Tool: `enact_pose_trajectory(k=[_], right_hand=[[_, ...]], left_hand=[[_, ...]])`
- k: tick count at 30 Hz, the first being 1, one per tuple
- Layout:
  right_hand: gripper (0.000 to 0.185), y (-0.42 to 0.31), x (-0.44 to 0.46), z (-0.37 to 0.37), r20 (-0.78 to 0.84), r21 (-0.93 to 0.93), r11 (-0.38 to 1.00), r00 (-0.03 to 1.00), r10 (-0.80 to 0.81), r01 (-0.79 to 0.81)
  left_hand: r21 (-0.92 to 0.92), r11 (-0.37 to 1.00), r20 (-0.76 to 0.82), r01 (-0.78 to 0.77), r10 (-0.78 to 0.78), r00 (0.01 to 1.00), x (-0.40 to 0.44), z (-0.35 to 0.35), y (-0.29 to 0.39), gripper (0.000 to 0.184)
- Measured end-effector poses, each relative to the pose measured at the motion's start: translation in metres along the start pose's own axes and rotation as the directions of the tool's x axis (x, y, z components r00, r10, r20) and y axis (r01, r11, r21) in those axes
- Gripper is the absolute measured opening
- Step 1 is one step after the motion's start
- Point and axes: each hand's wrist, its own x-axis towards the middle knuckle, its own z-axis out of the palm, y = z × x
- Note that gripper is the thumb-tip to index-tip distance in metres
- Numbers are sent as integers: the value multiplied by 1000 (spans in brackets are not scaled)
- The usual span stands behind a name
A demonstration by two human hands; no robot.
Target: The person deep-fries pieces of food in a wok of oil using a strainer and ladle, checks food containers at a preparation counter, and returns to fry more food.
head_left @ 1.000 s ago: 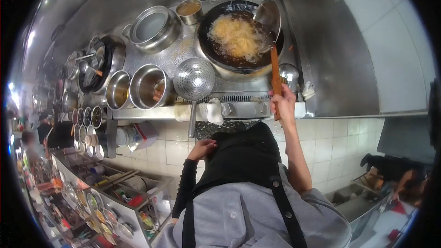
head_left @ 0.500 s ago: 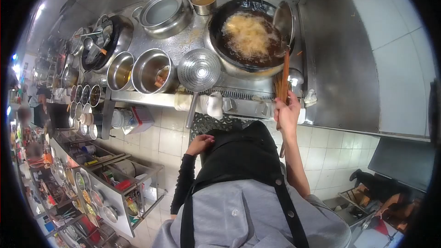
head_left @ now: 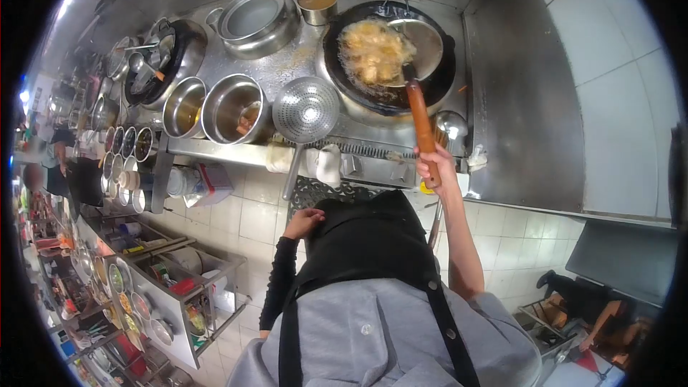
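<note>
My right hand (head_left: 438, 168) is closed around the wooden handle of a round skimmer (head_left: 426, 50). The skimmer's flat disc lies in the black wok (head_left: 448, 75), at the right side of a pale yellow mass of frying food (head_left: 373, 50). Bubbling dark oil surrounds the food. My left hand (head_left: 304, 222) is loosely curled beside the black apron (head_left: 365, 244), and I see nothing in it.
A perforated strainer (head_left: 306, 110) lies on the stove edge, its handle sticking out toward me. Metal pots (head_left: 233, 107) stand to its left. A ladle (head_left: 451, 125) rests right of the wok. Another wok (head_left: 188, 50) sits farther left. Sauce containers (head_left: 129, 143) line the left side.
The skimmer has swung from a tilted position at the wok's right rim to lying flatter against the food. The food mass looks more gathered toward the left. My left hand has hardly moved.
</note>
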Motion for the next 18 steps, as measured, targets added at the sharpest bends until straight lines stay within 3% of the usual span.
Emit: enact_pose_trajectory(k=[3,6,8,10,18], right_hand=[[40,-14,-8,-1,89,13,999,995,37,-38],[41,-14,-8,-2,121,46,997,991,62,-68],[42,-9,3,-9,150,78,995,987,57,-69],[41,-9,4,-7,163,73,996,986,41,-54],[38,-13,-4,-23,221,18,998,974,56,-61]], left_hand=[[48,998,-14,-48,49,999,0,-3,-7,29],[7,1000,-65,12,-12,998,-8,-4,2,29],[30,998,-15,61,-61,998,-7,-2,6,29],[-128,990,-11,60,-62,998,-5,2,5,27],[-71,997,6,11,-10,1000,6,8,-12,27]])
